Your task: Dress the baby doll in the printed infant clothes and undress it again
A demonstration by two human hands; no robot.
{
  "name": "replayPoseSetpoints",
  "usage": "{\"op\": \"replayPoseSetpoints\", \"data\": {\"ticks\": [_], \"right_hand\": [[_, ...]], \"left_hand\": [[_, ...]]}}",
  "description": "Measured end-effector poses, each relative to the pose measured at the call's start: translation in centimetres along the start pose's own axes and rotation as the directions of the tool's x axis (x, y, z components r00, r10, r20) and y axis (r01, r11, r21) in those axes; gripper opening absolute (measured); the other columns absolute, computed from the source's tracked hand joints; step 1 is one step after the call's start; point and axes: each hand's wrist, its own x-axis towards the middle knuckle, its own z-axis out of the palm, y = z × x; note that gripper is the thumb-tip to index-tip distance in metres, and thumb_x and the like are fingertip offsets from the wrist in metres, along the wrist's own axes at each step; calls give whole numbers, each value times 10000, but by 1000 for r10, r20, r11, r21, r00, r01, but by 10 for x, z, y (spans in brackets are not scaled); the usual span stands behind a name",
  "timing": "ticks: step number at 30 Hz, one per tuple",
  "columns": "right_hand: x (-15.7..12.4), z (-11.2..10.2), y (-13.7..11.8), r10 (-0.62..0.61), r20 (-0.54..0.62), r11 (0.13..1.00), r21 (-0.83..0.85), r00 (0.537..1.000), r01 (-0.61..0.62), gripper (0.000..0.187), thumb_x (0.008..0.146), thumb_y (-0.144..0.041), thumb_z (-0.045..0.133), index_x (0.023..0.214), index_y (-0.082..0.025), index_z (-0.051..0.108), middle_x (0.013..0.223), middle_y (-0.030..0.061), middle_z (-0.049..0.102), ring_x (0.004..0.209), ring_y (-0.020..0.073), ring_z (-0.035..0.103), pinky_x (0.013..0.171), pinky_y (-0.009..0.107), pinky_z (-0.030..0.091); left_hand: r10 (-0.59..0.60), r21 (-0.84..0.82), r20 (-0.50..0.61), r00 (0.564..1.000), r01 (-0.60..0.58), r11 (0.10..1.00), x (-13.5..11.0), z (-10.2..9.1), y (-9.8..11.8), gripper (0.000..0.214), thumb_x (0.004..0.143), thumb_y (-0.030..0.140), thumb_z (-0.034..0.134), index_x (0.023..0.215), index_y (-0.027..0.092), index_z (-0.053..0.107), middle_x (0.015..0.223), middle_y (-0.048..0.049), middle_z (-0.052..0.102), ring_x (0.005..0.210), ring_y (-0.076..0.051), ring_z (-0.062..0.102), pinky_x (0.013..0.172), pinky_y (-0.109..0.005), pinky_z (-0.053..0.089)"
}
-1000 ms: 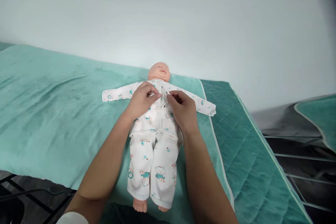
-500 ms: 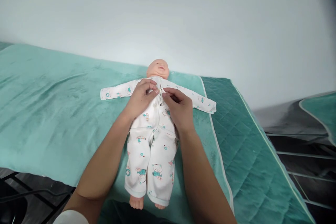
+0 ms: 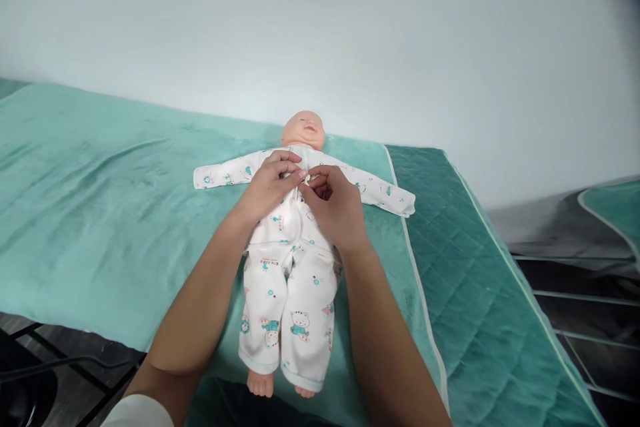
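Holding both forearms (image 3: pixel 187 307) slanted inward past the trousers (image 3: pixel 307 320), nearer than my fingers (image 3: pixel 293 180), I have left hand (image 3: pixel 270 187) and right hand (image 3: pixel 343 207) bent together, both pinching the white jacket (image 3: pixel 273 230) front; the doll (image 3: pixel 273 273) lies face-up beneath, its head (image 3: pixel 305 128) just beyond the fingertips.

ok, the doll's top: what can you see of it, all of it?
The top is white, soft-looking cloth with small teal and reddish prints, worn by the doll, which lies face up. Its long sleeves spread sideways over the teal blanket, one end reaching onto the darker quilted cover. A front opening runs down the middle; the hem meets the trousers. Left hand and right hand pinch it at the chest, so I can't tell how it is fastened there.
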Motion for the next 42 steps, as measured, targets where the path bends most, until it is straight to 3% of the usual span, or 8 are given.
{"op": "replayPoseSetpoints", "data": {"ticks": [5, 14, 27, 37, 42], "right_hand": [[-1, 1, -6, -40, 6, 995, -89, 999, 40, 155, 862, -312, 645, 1004, -258, 614, 763, -23, 674, 682, 172, 601, 684, 326, 448], [-3, 3, -6, -74, 23, 985, -157, 997, 77, 328, 864, -272, 627, 1191, -264, 614, 788, -27, 682, 694, 172, 604, 708, 327, 458], [-7, 7, -5, -201, 37, 919, -338, 979, 202, 377, 916, -233, 564, 1289, -258, 613, 880, 9, 730, 732, 181, 638, 678, 305, 441], [-3, 2, 1, -132, 11, 984, -121, 991, 132, 383, 845, -259, 681, 1224, -248, 627, 820, -27, 699, 679, 148, 584, 709, 311, 492], [-2, 3, 1, -104, 30, 991, -84, 994, 106, 384, 838, -264, 684, 1217, -248, 626, 826, -25, 688, 678, 142, 570, 705, 308, 487]], "left_hand": [[-49, -1, -6, 999, 49, 999, 0, 1, 2, 151, 878, 309, 712, 775, 200, 731, 1301, -70, 613, 1230, -233, 580, 1035, -377, 452], [-22, -19, -1, 1000, 22, 1000, 1, 1, -1, 142, 884, 229, 667, 759, 201, 728, 1277, -70, 623, 1248, -233, 574, 1084, -393, 436], [-29, -72, 33, 999, 31, 997, 0, 0, -2, 149, 901, 223, 605, 792, 181, 696, 1296, -85, 589, 1223, -234, 560, 1044, -375, 465], [-11, -41, 75, 997, 14, 999, -1, -6, 2, 186, 915, 225, 561, 748, 174, 623, 1314, -84, 571, 1183, -208, 573, 980, -342, 455], [15, 48, 5, 1000, -15, 999, 0, -4, -2, 95, 868, 188, 601, 799, 177, 666, 1322, -86, 589, 1254, -229, 548, 951, -342, 445]]}}
